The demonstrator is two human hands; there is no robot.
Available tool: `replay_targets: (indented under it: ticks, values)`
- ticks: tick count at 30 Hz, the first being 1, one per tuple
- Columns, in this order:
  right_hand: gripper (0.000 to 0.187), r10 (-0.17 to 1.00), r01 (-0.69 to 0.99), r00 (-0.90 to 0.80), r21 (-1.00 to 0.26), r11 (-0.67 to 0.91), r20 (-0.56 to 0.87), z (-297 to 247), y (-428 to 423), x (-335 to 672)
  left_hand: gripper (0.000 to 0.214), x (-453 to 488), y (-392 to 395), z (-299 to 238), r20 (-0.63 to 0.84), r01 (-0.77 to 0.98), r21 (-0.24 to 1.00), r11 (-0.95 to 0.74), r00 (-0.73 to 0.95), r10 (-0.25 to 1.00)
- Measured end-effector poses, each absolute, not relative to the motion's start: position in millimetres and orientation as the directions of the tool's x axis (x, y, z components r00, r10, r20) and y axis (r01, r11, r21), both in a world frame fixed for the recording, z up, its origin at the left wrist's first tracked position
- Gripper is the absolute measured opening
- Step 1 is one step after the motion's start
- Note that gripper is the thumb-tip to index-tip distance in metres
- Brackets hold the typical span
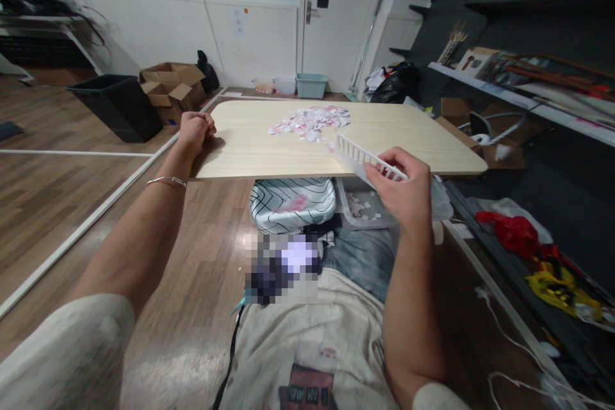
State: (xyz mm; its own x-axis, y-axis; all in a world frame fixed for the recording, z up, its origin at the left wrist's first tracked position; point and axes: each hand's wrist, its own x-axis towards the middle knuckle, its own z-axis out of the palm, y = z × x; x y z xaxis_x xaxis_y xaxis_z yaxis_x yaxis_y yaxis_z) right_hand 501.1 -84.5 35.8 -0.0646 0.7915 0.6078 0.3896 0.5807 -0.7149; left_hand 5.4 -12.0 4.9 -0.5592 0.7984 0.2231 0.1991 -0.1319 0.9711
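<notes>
My left hand [195, 130] is curled in a loose fist at the near left corner of the light wooden table [250, 147]; what it holds, if anything, I cannot make out. My right hand [400, 184] grips the rim of a white slotted plastic basket [358, 155] tilted over the table's near edge. A heap of small white and pink paper pieces [312, 122] lies on the table just beyond the basket.
Under the table sit a patterned cushion [293, 202] and a clear tub [365, 211] with paper pieces. A black bin [120, 106] and cardboard boxes [170, 90] stand at the left. Dark shelves [528, 96] run along the right, with red and yellow items [533, 246] and cables on the floor.
</notes>
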Motion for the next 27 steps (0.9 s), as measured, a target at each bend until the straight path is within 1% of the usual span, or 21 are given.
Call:
replay_targets:
  ticks: [3,13,22,27]
  values:
    - [0.023,0.802,0.397,-0.054,-0.725,0.564,0.595,36.4,-84.3,500.5,0.014,4.5,-14.4,5.5,0.192,0.224,0.972,-0.073,-0.574,0.796]
    - [0.028,0.822,0.431,-0.034,-0.734,0.525,0.568,37.9,-86.6,499.2,0.014,8.3,-18.4,8.3,0.226,0.300,0.952,-0.064,-0.547,0.806]
    - [0.020,0.822,0.422,0.021,-0.750,0.509,0.569,39.8,-87.0,498.1,0.009,4.3,-15.6,6.1,0.233,0.314,0.947,-0.063,-0.542,0.807]
    - [0.016,0.812,0.391,0.026,-0.753,0.529,0.583,41.4,-89.7,497.1,0.014,3.4,-15.4,5.5,0.242,0.313,0.947,-0.077,-0.531,0.812]
